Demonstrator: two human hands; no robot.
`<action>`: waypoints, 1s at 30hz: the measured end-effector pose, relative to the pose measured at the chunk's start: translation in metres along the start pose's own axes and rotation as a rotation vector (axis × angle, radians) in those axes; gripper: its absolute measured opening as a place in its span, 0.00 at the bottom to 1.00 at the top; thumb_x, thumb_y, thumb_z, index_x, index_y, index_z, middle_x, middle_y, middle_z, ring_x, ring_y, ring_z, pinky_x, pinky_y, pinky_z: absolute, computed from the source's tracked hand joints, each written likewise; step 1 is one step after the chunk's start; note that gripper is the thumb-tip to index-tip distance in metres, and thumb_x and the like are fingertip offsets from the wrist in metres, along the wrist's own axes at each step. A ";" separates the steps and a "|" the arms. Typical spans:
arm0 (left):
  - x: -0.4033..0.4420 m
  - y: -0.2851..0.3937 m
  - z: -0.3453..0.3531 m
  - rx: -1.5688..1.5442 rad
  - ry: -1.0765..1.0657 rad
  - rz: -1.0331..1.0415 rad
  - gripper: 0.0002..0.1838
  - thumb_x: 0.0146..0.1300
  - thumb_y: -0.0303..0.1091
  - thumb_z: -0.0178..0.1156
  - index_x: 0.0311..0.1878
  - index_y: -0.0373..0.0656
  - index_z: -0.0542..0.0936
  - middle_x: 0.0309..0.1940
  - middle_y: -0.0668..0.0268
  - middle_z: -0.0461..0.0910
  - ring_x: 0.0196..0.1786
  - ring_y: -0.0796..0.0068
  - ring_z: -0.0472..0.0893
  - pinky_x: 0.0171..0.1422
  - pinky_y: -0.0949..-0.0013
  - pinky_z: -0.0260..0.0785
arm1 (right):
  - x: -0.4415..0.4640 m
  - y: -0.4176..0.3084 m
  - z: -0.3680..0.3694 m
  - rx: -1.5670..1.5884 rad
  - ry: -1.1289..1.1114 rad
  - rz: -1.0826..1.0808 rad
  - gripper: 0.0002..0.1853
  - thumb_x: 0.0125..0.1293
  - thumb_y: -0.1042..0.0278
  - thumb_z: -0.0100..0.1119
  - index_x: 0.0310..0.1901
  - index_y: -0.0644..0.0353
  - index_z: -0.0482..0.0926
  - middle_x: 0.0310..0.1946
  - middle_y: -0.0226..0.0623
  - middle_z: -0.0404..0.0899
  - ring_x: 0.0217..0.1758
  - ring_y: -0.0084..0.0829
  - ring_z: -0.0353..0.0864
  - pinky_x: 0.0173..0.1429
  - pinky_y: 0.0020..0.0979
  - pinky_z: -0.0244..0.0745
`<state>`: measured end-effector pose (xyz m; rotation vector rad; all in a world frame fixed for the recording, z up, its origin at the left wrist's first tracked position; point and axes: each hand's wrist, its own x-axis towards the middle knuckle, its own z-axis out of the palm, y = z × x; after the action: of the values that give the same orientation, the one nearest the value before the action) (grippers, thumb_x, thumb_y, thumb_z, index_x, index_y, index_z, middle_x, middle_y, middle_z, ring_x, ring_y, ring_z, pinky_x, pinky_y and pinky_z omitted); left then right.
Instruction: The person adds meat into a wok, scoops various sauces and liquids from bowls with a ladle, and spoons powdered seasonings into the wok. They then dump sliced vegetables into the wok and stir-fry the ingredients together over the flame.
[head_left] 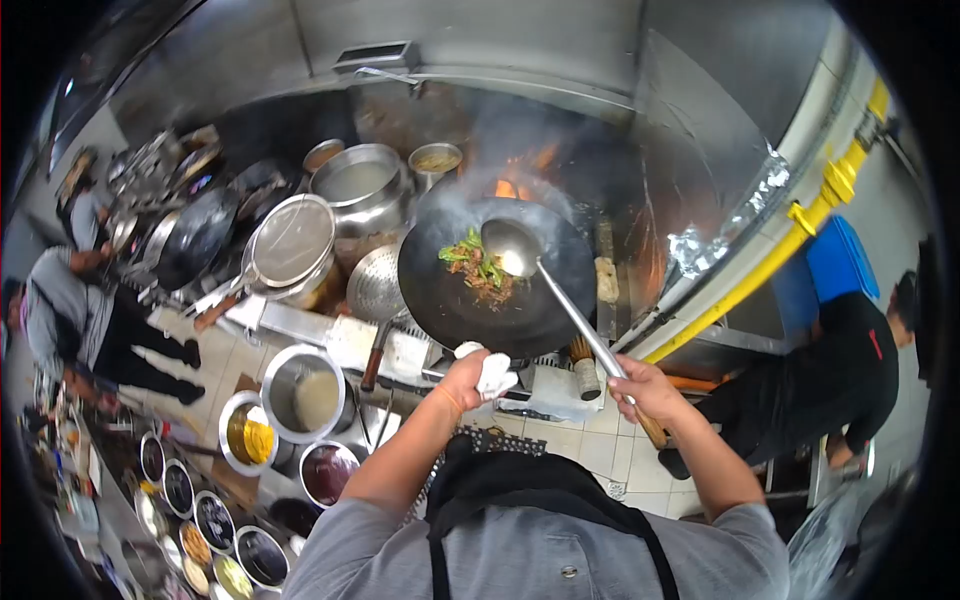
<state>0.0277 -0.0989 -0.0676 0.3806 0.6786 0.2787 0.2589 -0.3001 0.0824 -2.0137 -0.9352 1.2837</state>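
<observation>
A large dark wok (480, 325) sits over the burner, with green vegetables and browned bits (478, 268) in its middle. My left hand (468, 380) is closed round a white cloth (496, 375) at the wok's near edge; the cloth hides what lies under it. In my right hand (648, 390) is the wooden end of a long-handled metal ladle (580, 318). The ladle's bowl is inside the wok, just right of the food. Orange flames (512, 189) and smoke rise behind the wok.
Left of the wok are a perforated skimmer (376, 283), a mesh strainer (293, 240) and pots (356, 175). Containers (302, 394) stand lower left. A brush (584, 370) is near the wok's right side. People are at the left (65, 300) and right (800, 385).
</observation>
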 end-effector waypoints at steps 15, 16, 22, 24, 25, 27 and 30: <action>-0.192 -0.068 -0.068 0.274 0.058 0.183 0.19 0.62 0.41 0.65 0.51 0.38 0.77 0.37 0.65 0.82 0.34 0.72 0.82 0.37 0.68 0.76 | -0.030 -0.065 0.144 0.332 -0.409 -0.153 0.32 0.65 0.79 0.54 0.70 0.51 0.61 0.20 0.25 0.66 0.12 0.19 0.64 0.14 0.25 0.60; -0.210 -0.075 -0.089 0.259 0.055 0.272 0.20 0.60 0.38 0.65 0.53 0.38 0.76 0.39 0.63 0.82 0.37 0.71 0.82 0.40 0.67 0.77 | -0.042 -0.084 0.168 0.244 -0.442 -0.143 0.31 0.65 0.80 0.54 0.70 0.51 0.62 0.20 0.25 0.65 0.12 0.19 0.64 0.14 0.25 0.59; -0.323 -0.106 -0.170 -0.232 -0.088 0.631 0.35 0.53 0.33 0.68 0.64 0.31 0.67 0.58 0.47 0.75 0.62 0.49 0.75 0.67 0.49 0.69 | 0.025 -0.119 0.344 -0.021 -0.683 -0.162 0.24 0.64 0.77 0.57 0.63 0.61 0.71 0.20 0.30 0.71 0.13 0.21 0.68 0.16 0.27 0.64; -0.363 -0.107 -0.174 -0.366 -0.166 0.688 0.40 0.52 0.36 0.66 0.68 0.34 0.63 0.64 0.44 0.68 0.67 0.45 0.70 0.70 0.44 0.63 | 0.069 -0.100 0.415 -0.265 -0.600 -0.355 0.22 0.61 0.74 0.58 0.59 0.64 0.74 0.22 0.36 0.75 0.14 0.24 0.72 0.18 0.29 0.67; -0.379 -0.109 -0.177 -0.464 -0.222 0.716 0.40 0.52 0.36 0.64 0.69 0.36 0.61 0.65 0.43 0.67 0.67 0.44 0.69 0.71 0.43 0.62 | 0.098 -0.083 0.447 -0.407 -0.543 -0.518 0.21 0.59 0.73 0.59 0.56 0.66 0.76 0.22 0.39 0.77 0.15 0.27 0.75 0.18 0.31 0.69; -0.408 -0.117 -0.187 -0.555 -0.231 0.765 0.44 0.50 0.39 0.64 0.71 0.40 0.58 0.65 0.41 0.67 0.67 0.40 0.68 0.70 0.40 0.61 | 0.136 -0.058 0.491 -0.490 -0.485 -0.572 0.17 0.58 0.75 0.57 0.51 0.66 0.77 0.20 0.38 0.76 0.14 0.27 0.73 0.17 0.32 0.68; -0.436 -0.128 -0.213 -0.641 -0.239 0.817 0.48 0.48 0.36 0.65 0.73 0.39 0.55 0.50 0.46 0.79 0.52 0.47 0.81 0.57 0.46 0.75 | 0.151 -0.042 0.523 -0.597 -0.420 -0.535 0.14 0.58 0.77 0.55 0.46 0.66 0.78 0.17 0.36 0.73 0.12 0.28 0.72 0.15 0.33 0.66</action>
<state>-0.4205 -0.3217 -0.0326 0.0492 0.1409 1.1728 -0.1885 -0.1060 -0.1621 -1.6969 -2.0945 1.2173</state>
